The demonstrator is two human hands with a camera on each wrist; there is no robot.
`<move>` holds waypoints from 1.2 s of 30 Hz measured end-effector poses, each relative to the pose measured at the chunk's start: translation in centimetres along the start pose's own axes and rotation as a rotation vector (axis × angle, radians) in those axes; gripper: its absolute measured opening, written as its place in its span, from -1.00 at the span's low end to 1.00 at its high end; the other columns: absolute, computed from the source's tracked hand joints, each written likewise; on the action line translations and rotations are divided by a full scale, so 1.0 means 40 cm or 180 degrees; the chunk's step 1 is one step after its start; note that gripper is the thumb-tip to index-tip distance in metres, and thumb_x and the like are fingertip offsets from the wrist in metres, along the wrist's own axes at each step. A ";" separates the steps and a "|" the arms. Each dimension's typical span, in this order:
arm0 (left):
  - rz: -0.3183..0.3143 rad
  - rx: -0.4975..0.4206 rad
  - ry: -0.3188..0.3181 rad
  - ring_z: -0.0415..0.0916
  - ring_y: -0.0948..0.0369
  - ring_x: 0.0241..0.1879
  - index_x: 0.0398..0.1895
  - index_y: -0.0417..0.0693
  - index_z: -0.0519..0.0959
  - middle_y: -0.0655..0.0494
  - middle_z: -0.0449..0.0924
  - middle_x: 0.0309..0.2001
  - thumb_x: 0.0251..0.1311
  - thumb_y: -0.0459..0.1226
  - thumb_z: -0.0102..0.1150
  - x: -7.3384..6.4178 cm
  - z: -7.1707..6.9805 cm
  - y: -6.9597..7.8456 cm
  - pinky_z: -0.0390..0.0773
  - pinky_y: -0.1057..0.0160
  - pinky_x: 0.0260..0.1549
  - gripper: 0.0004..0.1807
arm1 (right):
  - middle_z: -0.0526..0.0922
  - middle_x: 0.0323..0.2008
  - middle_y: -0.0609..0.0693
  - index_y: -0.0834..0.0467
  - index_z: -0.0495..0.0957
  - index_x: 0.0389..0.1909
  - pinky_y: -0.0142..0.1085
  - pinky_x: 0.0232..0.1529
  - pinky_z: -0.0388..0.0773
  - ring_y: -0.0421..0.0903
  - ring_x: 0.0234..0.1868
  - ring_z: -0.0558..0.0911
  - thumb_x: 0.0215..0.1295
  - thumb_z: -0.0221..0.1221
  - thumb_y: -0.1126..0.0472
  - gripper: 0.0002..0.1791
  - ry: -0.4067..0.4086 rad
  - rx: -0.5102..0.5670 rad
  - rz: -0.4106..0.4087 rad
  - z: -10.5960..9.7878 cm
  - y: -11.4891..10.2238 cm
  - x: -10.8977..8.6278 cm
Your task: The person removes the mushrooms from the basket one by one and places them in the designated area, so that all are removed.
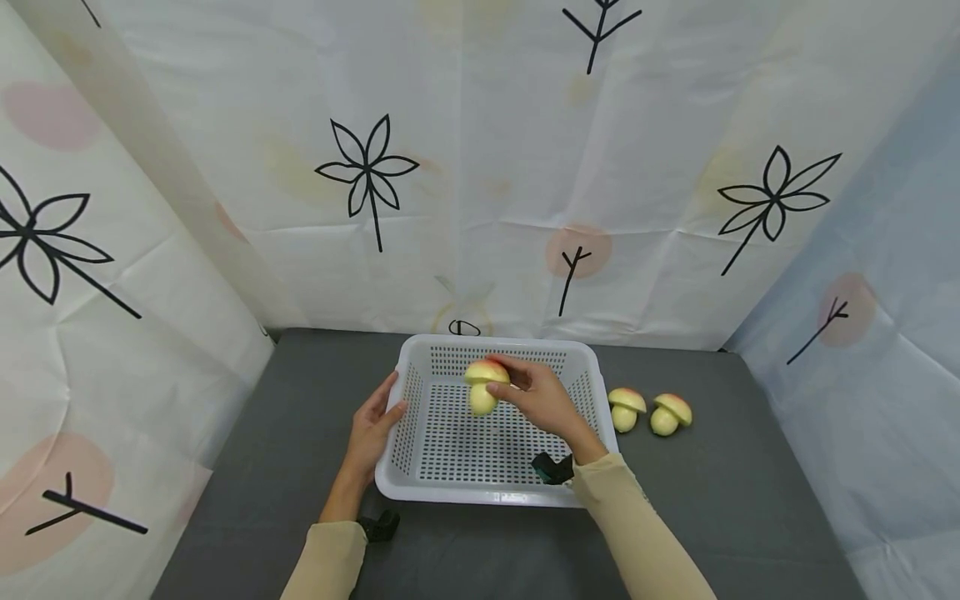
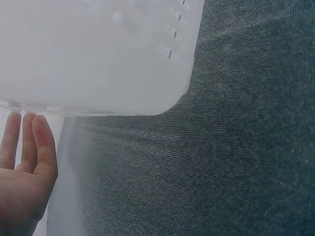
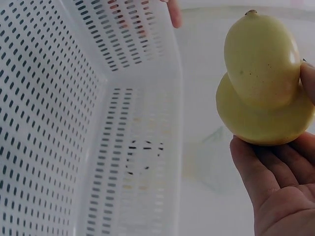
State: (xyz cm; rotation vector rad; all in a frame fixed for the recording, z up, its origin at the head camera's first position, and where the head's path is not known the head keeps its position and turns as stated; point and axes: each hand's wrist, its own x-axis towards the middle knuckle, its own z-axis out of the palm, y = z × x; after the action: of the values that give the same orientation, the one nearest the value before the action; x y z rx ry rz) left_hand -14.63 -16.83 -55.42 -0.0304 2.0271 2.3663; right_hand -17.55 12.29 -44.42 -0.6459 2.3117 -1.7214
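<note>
A white perforated plastic basket [image 1: 480,492] stands on the dark table. My left hand [image 1: 369,429] holds its left side, thumb at the rim and fingers along the outer wall; in the left wrist view the fingers [image 2: 43,142] touch that wall. My right hand [image 1: 536,396] pinches a mushroom-shaped toy [image 1: 482,400] above the basket, thumb on one side and fingers against the cap. The toy has a pale yellow stem and a yellow cap with a reddish top. In the right wrist view the mushroom [image 3: 261,64] appears stem up.
Two similar mushrooms, one nearer [image 1: 626,408] and one farther right [image 1: 670,414], sit on the grey table [image 1: 750,500] just right of the basket. White patterned cloth [image 1: 480,167] hangs behind and along both sides.
</note>
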 end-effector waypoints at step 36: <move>-0.0046 -0.0039 0.0036 0.37 -0.19 0.32 0.60 0.15 0.18 0.06 0.21 0.52 0.49 -0.40 0.06 -0.001 0.006 0.007 0.53 -0.21 0.09 -0.32 | 0.53 0.28 0.22 0.36 0.38 0.40 -0.40 0.23 0.45 -0.02 0.27 0.56 0.38 0.26 0.37 -0.41 0.0201 -0.0339 -0.0439 -0.141 -0.020 -0.181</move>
State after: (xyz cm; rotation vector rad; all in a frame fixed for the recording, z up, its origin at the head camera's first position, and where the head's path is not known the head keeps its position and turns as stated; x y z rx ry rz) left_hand -14.59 -16.64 -55.12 -0.0587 2.0103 2.3754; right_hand -13.17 20.21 -42.69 -0.7992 2.4693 -1.7078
